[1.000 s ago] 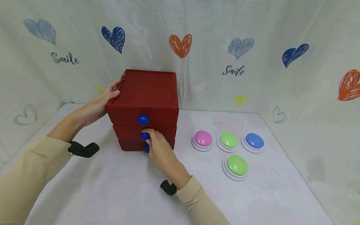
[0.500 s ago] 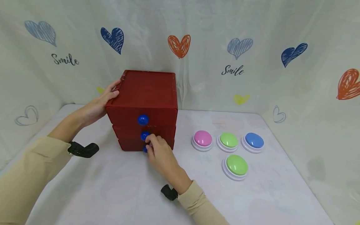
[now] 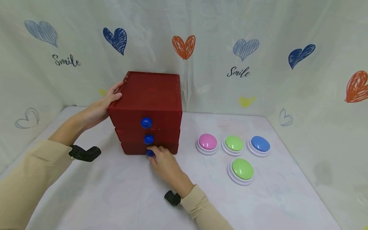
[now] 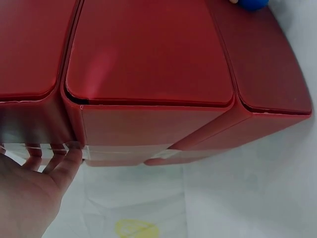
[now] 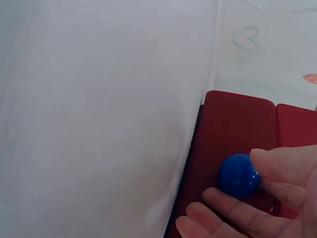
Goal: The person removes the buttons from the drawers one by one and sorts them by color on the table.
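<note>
A dark red three-drawer box (image 3: pixel 152 91) stands at the back left of the table, its drawers closed. One blue round knob is fixed to each drawer front: the top knob (image 3: pixel 146 122), the middle knob (image 3: pixel 149 139) and the bottom knob (image 3: pixel 150 153). Against the box's left side rests my left hand (image 3: pixel 99 108), fingers extended along the wall in the left wrist view. My right hand (image 3: pixel 165 163) is at the lowest drawer, thumb and fingers round the bottom knob (image 5: pixel 237 174), which stays partly visible between them in the right wrist view.
To the right of the box stand several dome push buttons on white bases: pink (image 3: pixel 208 141), green (image 3: pixel 234 143), blue (image 3: pixel 260 143) and a nearer green one (image 3: pixel 242 168). A white curtain (image 3: pixel 212 57) printed with hearts hangs behind the white table (image 3: pixel 120 198).
My right hand has gone down from the middle knob to the bottom knob. The left hand stays on the box's side, and the drawers have not moved.
</note>
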A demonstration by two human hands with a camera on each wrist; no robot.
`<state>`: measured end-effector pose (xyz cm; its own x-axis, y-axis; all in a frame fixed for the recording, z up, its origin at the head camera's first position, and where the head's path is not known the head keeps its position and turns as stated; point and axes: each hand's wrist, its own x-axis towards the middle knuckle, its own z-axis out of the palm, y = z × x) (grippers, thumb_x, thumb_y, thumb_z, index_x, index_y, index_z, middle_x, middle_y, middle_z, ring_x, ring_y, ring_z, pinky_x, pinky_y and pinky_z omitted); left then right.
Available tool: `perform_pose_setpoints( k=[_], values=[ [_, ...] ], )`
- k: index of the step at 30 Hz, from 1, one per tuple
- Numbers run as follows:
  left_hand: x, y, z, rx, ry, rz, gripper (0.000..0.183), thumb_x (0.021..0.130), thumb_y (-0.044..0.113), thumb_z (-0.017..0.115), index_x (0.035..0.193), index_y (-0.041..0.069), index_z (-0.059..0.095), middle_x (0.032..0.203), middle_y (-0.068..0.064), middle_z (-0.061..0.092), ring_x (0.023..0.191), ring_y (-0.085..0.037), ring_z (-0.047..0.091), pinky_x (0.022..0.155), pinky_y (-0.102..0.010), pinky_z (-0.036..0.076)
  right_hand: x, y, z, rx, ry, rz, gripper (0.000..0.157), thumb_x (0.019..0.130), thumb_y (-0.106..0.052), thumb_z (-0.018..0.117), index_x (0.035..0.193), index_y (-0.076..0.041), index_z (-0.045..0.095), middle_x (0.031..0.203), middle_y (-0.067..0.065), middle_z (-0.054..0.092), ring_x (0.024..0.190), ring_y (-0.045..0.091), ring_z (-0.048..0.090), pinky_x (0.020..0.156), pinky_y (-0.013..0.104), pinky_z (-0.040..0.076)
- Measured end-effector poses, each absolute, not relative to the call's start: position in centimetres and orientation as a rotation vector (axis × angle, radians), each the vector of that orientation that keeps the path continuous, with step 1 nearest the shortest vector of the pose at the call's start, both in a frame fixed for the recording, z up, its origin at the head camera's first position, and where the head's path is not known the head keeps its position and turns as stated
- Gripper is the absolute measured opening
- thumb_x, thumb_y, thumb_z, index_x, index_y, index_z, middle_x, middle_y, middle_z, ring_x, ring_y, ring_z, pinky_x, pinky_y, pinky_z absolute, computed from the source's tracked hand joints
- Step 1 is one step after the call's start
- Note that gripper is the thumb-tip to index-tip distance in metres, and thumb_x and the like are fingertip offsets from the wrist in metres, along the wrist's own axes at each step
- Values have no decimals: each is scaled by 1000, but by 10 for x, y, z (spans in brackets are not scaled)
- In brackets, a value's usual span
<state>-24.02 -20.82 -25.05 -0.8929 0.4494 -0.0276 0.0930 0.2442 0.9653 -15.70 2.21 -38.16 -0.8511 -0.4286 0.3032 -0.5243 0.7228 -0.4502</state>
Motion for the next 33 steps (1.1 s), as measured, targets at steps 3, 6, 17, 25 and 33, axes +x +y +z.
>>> perform_pose_setpoints(
  k=[3, 6, 17, 25, 33],
  values=[
    [-240, -208, -249, 505, 2222, 1691, 63, 99, 42, 30, 147, 37, -10, 156, 1, -11, 142, -33, -6, 109, -65, 0, -159, 22, -382, 768, -2743, 857, 29, 91, -16, 60, 119, -11, 59, 99, 6, 64, 88, 15, 63, 75, 21, 52],
    [-240, -207, -249, 503, 2223, 1687, 62, 99, 42, 30, 147, 38, -9, 156, 1, -11, 142, -33, -5, 109, -65, 1, -162, 22, -382, 758, -2741, 932, 26, 91, -15, 59, 117, -11, 59, 99, 5, 65, 87, 13, 63, 74, 19, 52],
    [-241, -208, -249, 499, 2223, 1691, 62, 99, 42, 30, 147, 38, -9, 156, 2, -11, 142, -34, -5, 108, -65, 1, -170, 18, -379, 710, -2779, 1031, 22, 89, -16, 63, 110, -10, 62, 83, 0, 65, 67, 5, 54, 56, 12, 42],
    [-241, -207, -249, 492, 2217, 1689, 63, 99, 42, 30, 147, 38, -10, 156, 2, -13, 142, -33, -8, 108, -65, -1, -169, 18, -375, 705, -2820, 981, 20, 87, -16, 65, 106, -10, 62, 76, 0, 63, 57, 4, 48, 50, 13, 38],
    [-240, -208, -251, 502, 2221, 1689, 62, 99, 42, 30, 147, 38, -10, 156, 1, -12, 142, -34, -7, 108, -66, 0, -163, 18, -374, 751, -2873, 896, 22, 88, -18, 64, 108, -10, 62, 83, 3, 68, 57, 5, 51, 52, 12, 40]
  ],
)
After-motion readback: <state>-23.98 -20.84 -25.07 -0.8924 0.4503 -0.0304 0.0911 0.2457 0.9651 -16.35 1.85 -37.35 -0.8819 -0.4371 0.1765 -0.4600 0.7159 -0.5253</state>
